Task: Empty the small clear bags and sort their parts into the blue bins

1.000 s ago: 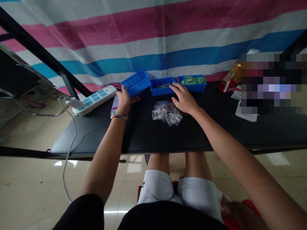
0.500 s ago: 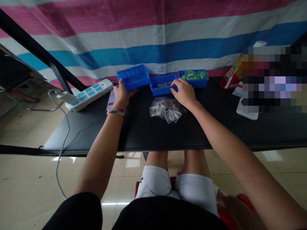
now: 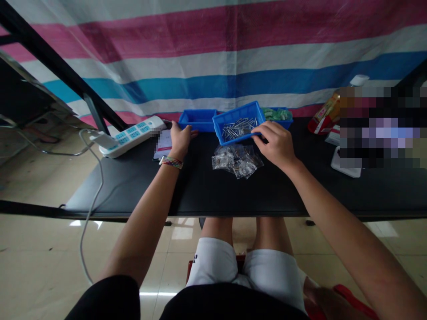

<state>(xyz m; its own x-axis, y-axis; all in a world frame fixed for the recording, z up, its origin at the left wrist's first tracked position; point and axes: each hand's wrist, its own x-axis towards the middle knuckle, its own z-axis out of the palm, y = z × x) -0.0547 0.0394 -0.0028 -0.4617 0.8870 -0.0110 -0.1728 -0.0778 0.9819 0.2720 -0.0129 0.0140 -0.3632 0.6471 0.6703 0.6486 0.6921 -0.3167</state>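
My right hand (image 3: 275,142) pinches the near right corner of the middle blue bin (image 3: 233,141), which is tilted toward me. Inside that bin lies a loose heap of thin silvery nails or screws (image 3: 238,128); their exact kind is too small to tell. At the left blue bin (image 3: 196,129), my left hand (image 3: 180,140) rests by the near left corner, fingers apart. Whether its fingertips touch that bin I cannot tell. Small clear plastic bags (image 3: 236,161) with little parts in them lie piled in front of the middle bin.
Another blue bin (image 3: 289,122) with green packets (image 3: 276,114) stands behind my right hand. A phone (image 3: 164,144) and a white power strip (image 3: 131,135) lie to the left. At right are a red-and-yellow package (image 3: 322,118) and a white device (image 3: 345,163). A striped sheet (image 3: 213,84) hangs behind.
The left bin has gone from tilted to level, and my left hand has loosened from it. My right hand has tipped the middle bin toward me, showing its contents more fully.
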